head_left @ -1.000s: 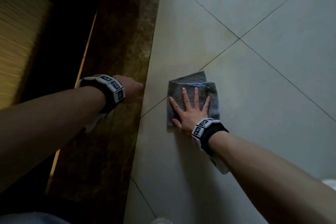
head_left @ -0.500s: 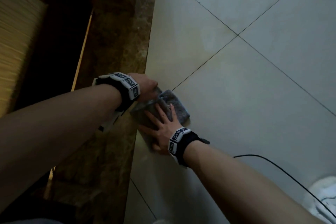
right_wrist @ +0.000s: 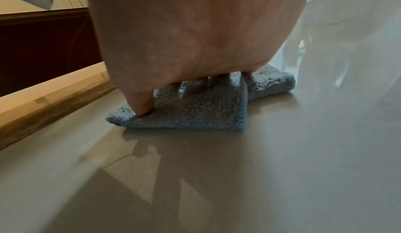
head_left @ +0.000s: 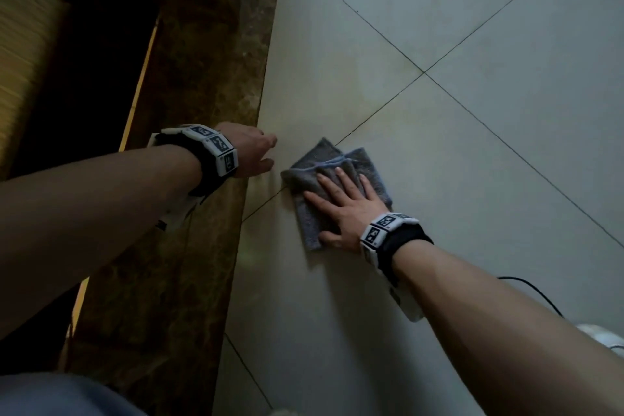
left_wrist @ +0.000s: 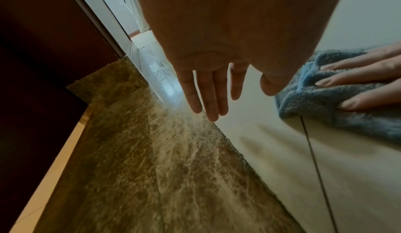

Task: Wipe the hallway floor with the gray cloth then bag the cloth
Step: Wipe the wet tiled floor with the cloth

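Note:
The gray cloth (head_left: 310, 179) lies folded on the pale tiled floor (head_left: 439, 179), just right of the brown marble strip. My right hand (head_left: 341, 203) presses flat on it with straight, spread fingers; the right wrist view shows the thumb (right_wrist: 143, 104) pushing into the cloth (right_wrist: 195, 109). My left hand (head_left: 251, 154) hovers over the edge of the marble strip, left of the cloth and apart from it. In the left wrist view its fingers (left_wrist: 208, 96) hang straight and hold nothing, with the cloth (left_wrist: 325, 106) at the right. No bag is in view.
A brown marble strip (head_left: 189, 213) runs along the left of the tiles, with a dark door frame (head_left: 84, 61) beyond it. A black cable (head_left: 537, 294) and a white object (head_left: 604, 338) lie at the lower right. A wooden skirting (right_wrist: 49, 99) borders the floor.
My right hand has slid the cloth to the right, away from the marble strip and my left hand. The left hand no longer touches the cloth.

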The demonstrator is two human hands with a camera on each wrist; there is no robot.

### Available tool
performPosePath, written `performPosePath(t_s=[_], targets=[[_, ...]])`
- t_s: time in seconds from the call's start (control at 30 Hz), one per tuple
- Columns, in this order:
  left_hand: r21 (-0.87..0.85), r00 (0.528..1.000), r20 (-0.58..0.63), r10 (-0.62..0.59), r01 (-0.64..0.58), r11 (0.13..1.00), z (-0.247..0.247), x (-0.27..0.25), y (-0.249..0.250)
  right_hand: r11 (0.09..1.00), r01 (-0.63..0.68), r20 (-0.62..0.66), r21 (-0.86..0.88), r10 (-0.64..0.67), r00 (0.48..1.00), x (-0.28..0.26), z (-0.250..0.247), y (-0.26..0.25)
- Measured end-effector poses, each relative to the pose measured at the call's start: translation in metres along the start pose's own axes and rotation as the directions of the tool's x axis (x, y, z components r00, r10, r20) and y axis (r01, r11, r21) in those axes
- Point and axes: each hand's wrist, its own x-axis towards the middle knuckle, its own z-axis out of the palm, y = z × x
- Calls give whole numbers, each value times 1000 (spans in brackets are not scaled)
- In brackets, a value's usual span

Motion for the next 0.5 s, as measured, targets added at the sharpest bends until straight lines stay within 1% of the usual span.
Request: performPosePath(t_s=[0.1,0.23,0.33,0.5], targets=[[31,1000,-1,22,-22,999,-7,6,10,1000,-20,7,-6,20,1000,-6,-1,7],[56,998,-21,67,-66,996,-17,20,32,998,-46,22,34,46,999,-2,-4,-4],[26,997,-18,76,-75,997,-23,30,46,997,-37,4,65,36,999,0,-6,-7],[-55,995,3,95,-95,994,-30,44,62,998,-28,9,63,28,1000,-4,-2,4]])
